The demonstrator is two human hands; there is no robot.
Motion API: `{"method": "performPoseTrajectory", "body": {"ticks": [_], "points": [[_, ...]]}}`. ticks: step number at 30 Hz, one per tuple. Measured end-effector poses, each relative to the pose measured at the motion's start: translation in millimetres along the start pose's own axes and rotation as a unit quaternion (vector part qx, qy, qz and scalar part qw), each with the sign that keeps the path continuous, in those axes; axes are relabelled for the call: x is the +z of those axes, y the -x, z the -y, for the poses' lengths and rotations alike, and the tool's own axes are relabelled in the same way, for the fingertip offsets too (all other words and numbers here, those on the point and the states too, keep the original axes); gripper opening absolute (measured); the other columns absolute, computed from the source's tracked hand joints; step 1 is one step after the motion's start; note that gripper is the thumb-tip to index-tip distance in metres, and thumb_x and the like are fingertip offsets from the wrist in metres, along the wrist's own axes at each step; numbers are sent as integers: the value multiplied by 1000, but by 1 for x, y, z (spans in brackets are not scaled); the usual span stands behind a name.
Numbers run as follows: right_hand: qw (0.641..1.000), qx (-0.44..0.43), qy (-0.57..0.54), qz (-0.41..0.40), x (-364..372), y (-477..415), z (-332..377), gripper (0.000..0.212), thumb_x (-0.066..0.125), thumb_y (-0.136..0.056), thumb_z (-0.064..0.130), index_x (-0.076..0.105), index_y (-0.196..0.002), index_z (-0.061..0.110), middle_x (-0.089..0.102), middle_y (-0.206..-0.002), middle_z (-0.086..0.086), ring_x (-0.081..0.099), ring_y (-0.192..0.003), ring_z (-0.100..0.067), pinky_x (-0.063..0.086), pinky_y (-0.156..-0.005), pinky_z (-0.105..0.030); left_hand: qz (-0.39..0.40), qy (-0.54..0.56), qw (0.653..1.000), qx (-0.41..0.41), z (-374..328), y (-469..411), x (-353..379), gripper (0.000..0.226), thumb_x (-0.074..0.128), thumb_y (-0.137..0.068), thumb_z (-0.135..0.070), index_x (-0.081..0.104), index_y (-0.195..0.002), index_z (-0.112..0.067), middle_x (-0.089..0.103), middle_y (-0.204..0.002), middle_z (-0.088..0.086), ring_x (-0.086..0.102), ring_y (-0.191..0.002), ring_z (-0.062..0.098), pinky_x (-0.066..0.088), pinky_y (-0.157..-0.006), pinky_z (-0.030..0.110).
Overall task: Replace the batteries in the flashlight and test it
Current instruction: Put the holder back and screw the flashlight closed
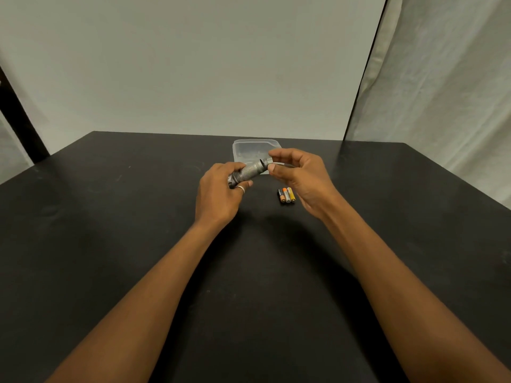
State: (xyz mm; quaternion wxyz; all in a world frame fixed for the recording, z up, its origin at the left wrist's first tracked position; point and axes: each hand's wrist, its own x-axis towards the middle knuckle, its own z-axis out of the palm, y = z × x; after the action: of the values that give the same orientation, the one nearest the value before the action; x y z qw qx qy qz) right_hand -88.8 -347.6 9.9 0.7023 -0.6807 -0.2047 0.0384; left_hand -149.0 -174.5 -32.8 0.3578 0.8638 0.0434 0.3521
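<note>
Black matte surface (110, 244) fills lower frame; pale wall behind, white curtain (442, 92) upper right. Centre: left hand (221, 189) wrapped round flashlight (250, 171); right hand (301, 175) fingers pinch its tail end, cap possibly loosened. Three batteries (286, 195) lie just below, clear container (249, 150) behind.

Grey knurled flashlight (250, 171), orange-and-yellow batteries (286, 195), black table (110, 217).

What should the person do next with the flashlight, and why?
Probably keep twisting the tail cap off with the right hand, while the left hand steadies the flashlight. The fingertips pinch the cap at the body's end, and it looks partly separated. Three batteries lie loose on the table, so the flashlight must be opened first.
</note>
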Motion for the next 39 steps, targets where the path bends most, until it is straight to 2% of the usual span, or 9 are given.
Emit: {"method": "performPoseTrajectory", "body": {"ticks": [5,9,13,17,23,26,30,34,39], "points": [[998,-21,57,4,-1,-2,-3,30,73,-89,-4,73,-117,6,75,-107,-6,72,-97,-12,60,-92,-26,4,-5,1000,9,-1,0,-1,35,80,-85,-20,71,-119,-20,68,-110,2,61,-100,22,53,-88,41],[996,-28,82,7,-3,-3,-6,30,73,-89,-2,74,-116,9,76,-106,-1,72,-96,-9,59,-89,-22,0,-17,1000,15,0,-1,-1,36,81,-84,-18,72,-119,-19,70,-114,2,60,-105,22,49,-89,33],[995,-31,96,12,-4,-4,-8,28,75,-89,1,75,-115,11,75,-109,-1,72,-101,-13,59,-91,-24,1,-23,1000,18,2,-1,0,36,80,-84,-17,73,-119,-19,70,-116,2,59,-106,22,44,-89,28],[996,-20,90,13,-4,-4,-8,26,77,-88,3,74,-114,8,75,-111,-9,72,-106,-22,60,-95,-32,-2,-28,999,18,2,-1,0,37,81,-84,-16,73,-120,-18,71,-117,3,59,-107,22,43,-89,26],[998,-8,64,19,-6,-2,-8,28,77,-89,8,71,-116,4,74,-96,-16,74,-87,-18,63,-84,-28,3,-35,999,21,0,-1,-1,38,81,-84,-15,72,-121,-17,69,-118,4,58,-107,23,41,-88,25],[997,-12,73,13,-6,-2,-7,21,79,-89,13,75,-108,6,76,-97,-19,73,-80,-18,63,-77,-26,5,-31,999,20,-1,0,-2,37,80,-84,-14,72,-121,-17,69,-118,4,58,-108,23,44,-90,28],[998,4,45,33,-7,-1,-5,24,79,-87,7,74,-110,4,75,-98,-11,75,-86,-16,61,-77,-23,2,-32,999,19,-1,0,-2,37,80,-85,-15,73,-120,-18,69,-118,3,58,-108,22,45,-91,28],[997,4,64,52,-9,0,-3,30,79,-85,-2,73,-112,8,74,-109,-10,75,-94,-19,61,-80,-24,0,-30,999,18,0,-1,-2,36,81,-84,-15,73,-119,-18,70,-117,3,58,-107,23,43,-89,26],[995,-1,78,61,-11,1,-1,28,77,-86,-2,73,-112,10,76,-99,-11,75,-86,-14,61,-75,-22,-1,-37,999,22,0,-1,-1,37,82,-83,-15,74,-118,-18,70,-116,3,59,-105,24,39,-87,23]]}}
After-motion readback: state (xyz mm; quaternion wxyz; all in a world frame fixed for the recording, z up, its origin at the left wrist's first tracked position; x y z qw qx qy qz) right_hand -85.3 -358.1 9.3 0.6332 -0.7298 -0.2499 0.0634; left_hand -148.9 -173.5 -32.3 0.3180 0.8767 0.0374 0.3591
